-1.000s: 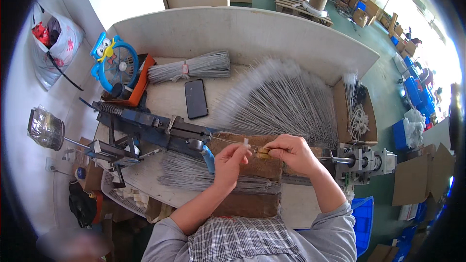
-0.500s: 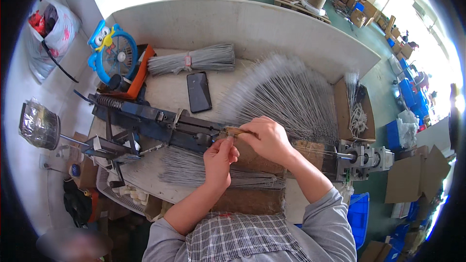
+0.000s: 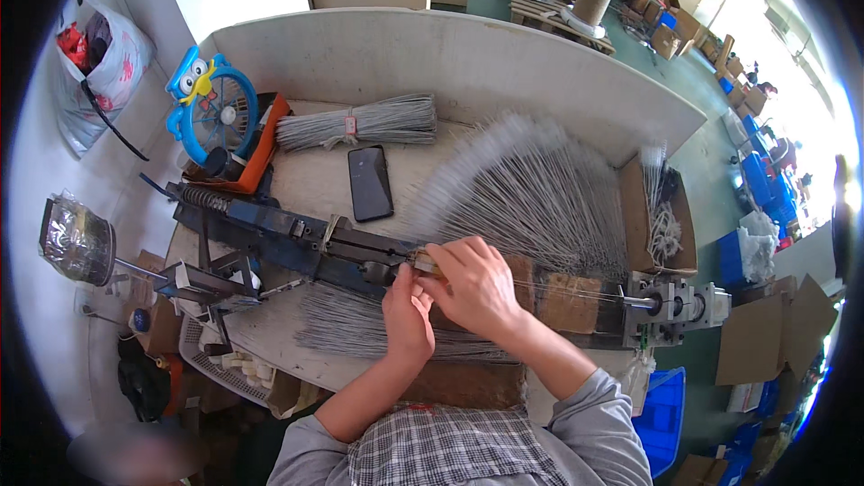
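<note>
Hands [image 3: 450,292] now closer on steel machine [image 3: 306,238]

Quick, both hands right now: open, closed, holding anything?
Left hand: fingers pinched closed at the end of the blue machine; what they grip cannot be told.
Right hand: curled closed over the same spot; contents hidden.

A long blue-grey metal machine [image 3: 297,238] lies across the worktable, running from far left toward near right, with a coiled spring at its left end. At its right end, both hands meet over a small tan brush-like piece [image 3: 425,264] pressed against the machine's clamp; it is mostly hidden under the fingers. A thin straight wire [image 3: 576,292] runs rightward from there to a grey motor block [image 3: 675,304].
</note>
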Tool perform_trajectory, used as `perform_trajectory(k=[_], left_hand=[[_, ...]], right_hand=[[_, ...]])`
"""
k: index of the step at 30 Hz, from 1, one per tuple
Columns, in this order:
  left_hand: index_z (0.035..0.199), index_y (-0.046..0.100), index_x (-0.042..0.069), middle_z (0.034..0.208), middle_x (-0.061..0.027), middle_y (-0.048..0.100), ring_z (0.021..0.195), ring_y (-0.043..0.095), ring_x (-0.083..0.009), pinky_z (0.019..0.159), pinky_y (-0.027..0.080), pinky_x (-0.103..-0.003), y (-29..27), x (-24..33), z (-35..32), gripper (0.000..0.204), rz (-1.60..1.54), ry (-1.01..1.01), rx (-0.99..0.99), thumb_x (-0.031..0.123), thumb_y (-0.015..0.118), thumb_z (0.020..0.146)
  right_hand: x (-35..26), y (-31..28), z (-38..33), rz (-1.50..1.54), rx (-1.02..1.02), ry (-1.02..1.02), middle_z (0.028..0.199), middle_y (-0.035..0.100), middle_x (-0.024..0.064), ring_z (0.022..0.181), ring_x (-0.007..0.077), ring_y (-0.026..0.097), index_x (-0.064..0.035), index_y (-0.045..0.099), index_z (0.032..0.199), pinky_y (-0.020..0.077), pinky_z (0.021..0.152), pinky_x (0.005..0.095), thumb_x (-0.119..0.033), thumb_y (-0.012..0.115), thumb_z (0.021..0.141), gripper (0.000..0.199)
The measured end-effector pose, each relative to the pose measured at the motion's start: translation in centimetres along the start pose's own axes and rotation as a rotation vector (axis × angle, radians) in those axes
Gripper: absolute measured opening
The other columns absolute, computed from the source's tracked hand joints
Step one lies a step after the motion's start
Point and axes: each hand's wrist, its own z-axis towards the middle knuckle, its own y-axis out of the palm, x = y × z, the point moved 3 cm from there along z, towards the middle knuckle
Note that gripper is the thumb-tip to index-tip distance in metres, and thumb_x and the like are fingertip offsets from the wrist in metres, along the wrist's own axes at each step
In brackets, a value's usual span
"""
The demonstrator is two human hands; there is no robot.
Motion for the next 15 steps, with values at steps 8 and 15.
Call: perform_trajectory(k=[8, 15], left_hand=[[0.086, 0.055, 0.010, 0.077, 0.0027, 0.053, 0.068, 0.045, -0.0069, 0.066, 0.039, -0.025, 1.2, -0.6, -0.3, 0.010, 0.023, 0.024, -0.008, 0.015, 0.055, 0.094], [0.104, 0.059, 0.004, 0.099, -0.0044, 0.064, 0.089, 0.061, -0.0127, 0.086, 0.048, -0.030, 0.2, -0.9, 0.0, 0.013, 0.036, 0.065, -0.048, 0.007, 0.057, 0.092]], right_hand=[[1.4, -0.8, -1.1, -0.054, 0.126, -0.069, 0.093, 0.064, -0.0003, 0.091, 0.0215, 0.059, -0.0132, 0.070, 0.099, 0.0468, 0.075, 0.0362, -0.020, 0.073, 0.070, 0.030], [2.5, -1.3, -2.1, -0.033, 0.071, -0.106, 0.096, 0.064, -0.0011, 0.094, 0.0209, 0.059, -0.0171, 0.071, 0.101, 0.0470, 0.077, 0.0356, -0.021, 0.073, 0.071, 0.030]])
